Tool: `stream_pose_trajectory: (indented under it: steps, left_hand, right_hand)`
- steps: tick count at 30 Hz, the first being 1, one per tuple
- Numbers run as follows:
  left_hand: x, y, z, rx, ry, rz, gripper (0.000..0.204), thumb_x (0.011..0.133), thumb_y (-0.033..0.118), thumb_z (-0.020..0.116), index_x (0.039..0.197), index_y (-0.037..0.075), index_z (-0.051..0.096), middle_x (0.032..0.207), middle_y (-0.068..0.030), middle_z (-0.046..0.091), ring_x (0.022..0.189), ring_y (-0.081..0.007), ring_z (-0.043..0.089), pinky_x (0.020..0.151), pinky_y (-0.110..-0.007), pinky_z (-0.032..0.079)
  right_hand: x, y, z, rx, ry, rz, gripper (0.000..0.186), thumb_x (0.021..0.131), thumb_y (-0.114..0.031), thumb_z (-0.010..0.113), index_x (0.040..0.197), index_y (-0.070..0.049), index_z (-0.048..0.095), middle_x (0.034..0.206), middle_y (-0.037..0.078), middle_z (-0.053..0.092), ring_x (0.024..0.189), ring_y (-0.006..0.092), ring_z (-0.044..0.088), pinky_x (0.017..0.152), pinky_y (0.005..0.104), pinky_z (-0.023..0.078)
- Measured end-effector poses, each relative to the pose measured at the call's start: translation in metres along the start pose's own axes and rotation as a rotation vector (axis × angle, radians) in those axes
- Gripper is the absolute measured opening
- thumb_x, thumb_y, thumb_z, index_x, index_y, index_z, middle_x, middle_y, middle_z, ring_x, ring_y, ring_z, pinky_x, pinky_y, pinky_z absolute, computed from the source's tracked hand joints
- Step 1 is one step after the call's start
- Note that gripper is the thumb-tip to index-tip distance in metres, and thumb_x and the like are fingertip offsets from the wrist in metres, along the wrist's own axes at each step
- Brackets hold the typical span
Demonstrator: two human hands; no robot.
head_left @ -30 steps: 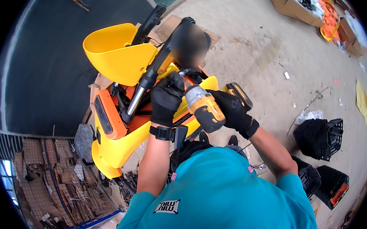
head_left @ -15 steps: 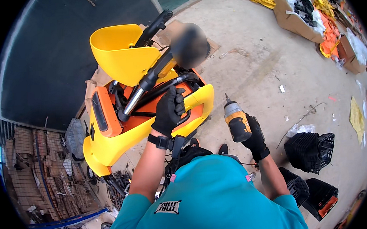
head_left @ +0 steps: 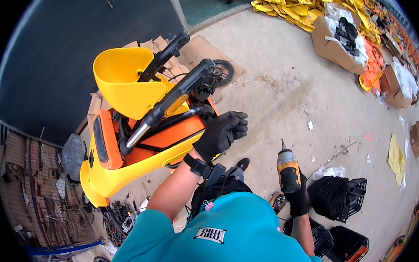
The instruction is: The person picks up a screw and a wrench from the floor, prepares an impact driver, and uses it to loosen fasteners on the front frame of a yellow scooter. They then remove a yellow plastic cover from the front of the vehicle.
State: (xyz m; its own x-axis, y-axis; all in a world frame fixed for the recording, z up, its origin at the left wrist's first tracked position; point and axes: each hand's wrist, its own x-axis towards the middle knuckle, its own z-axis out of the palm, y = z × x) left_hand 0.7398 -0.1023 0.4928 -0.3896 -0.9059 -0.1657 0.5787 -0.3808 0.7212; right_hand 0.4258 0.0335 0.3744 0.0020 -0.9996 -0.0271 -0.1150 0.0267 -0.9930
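One yellow-and-orange scooter body (head_left: pixel 138 149) is lying tilted on the concrete floor (head_left: pixel 284 93), its black handlebar stem (head_left: pixel 169 102) crossing above the orange panel. One left hand (head_left: pixel 220 132), black-gloved, is hovering at the scooter's right edge, fingers loosely curled, gripping nothing. One right hand (head_left: pixel 297 195), also gloved, is wrapping tightly around a yellow-and-black cordless driver (head_left: pixel 287 167), bit pointing up, held well apart from the scooter. Advice: steadying the frame with the free palm before bringing the bit squarely onto a fastener seems wise. Several black baskets (head_left: pixel 337 197) are resting nearby.
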Motion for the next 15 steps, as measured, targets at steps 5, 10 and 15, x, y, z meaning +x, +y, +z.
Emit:
stream_pose_trajectory:
  steps: [5,10,15]
  left_hand:
    - [0.045,0.009,0.024,0.104,0.056,-0.047,0.042,0.104,0.038,0.046,0.123,0.002,0.056,0.083,0.0026,0.054,0.064,-0.006,0.046,0.056,-0.019,0.037]
    - [0.114,0.009,0.013,-0.002,0.048,-0.086,0.042,0.104,0.039,0.043,0.116,0.002,0.057,0.074,0.0024,0.048,0.054,-0.0055,0.039,0.046,-0.021,0.029]
    - [0.173,0.009,0.004,-0.055,0.173,-0.016,0.036,0.104,0.034,0.045,0.116,0.003,0.058,0.084,0.001,0.057,0.064,-0.0072,0.05,0.055,-0.021,0.04]
  right_hand:
    - [0.03,0.008,-0.029,0.068,-0.025,0.114,0.031,0.093,-0.021,0.057,0.119,-0.004,0.059,0.105,0.008,0.066,0.093,0.0178,0.065,0.08,0.0295,0.051]
    - [0.101,-0.015,-0.066,-0.384,-0.16,0.045,0.049,0.096,-0.038,0.049,0.13,-0.003,0.055,0.122,0.014,0.062,0.109,0.0234,0.06,0.093,0.036,0.047]
    - [0.198,-0.021,-0.095,0.298,-0.082,0.27,0.026,0.1,-0.023,0.05,0.115,-0.004,0.06,0.098,0.005,0.066,0.084,0.0155,0.066,0.073,0.0279,0.055]
